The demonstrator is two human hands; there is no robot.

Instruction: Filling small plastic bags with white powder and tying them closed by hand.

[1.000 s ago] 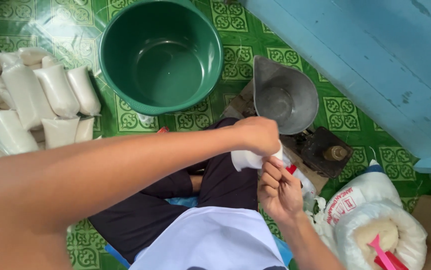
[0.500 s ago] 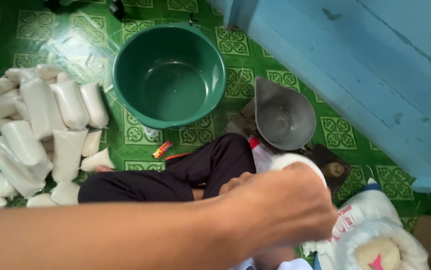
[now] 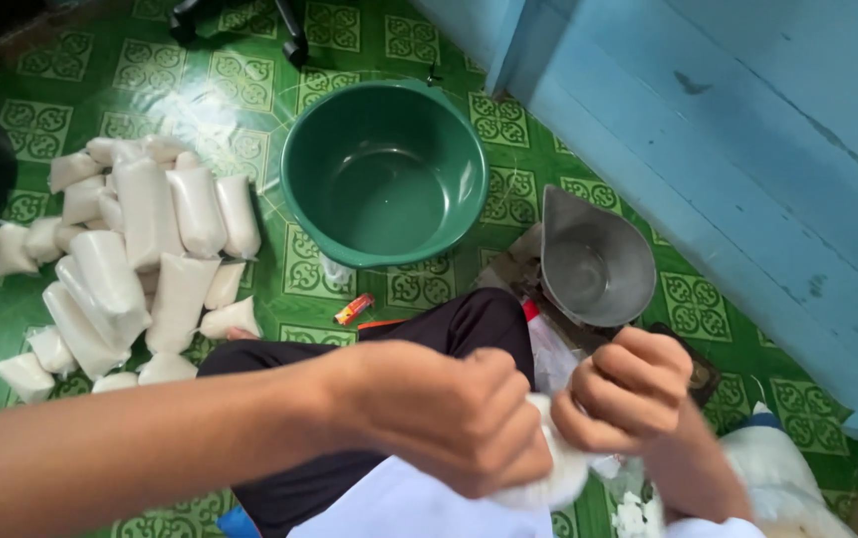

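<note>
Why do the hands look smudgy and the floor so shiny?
In the head view, both the left hand and right hand are motion-blurred around the white bag; light glares off the green tiled floor beside the sharp green basin.

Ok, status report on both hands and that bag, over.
Left hand and right hand both closed on small white filled plastic bag. Bag held over lap, mostly hidden. Nothing in the way; empty green plastic basin ahead.

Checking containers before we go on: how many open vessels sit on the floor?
2: a green plastic basin at the top centre, and a grey metal scoop pan right of it.
</note>
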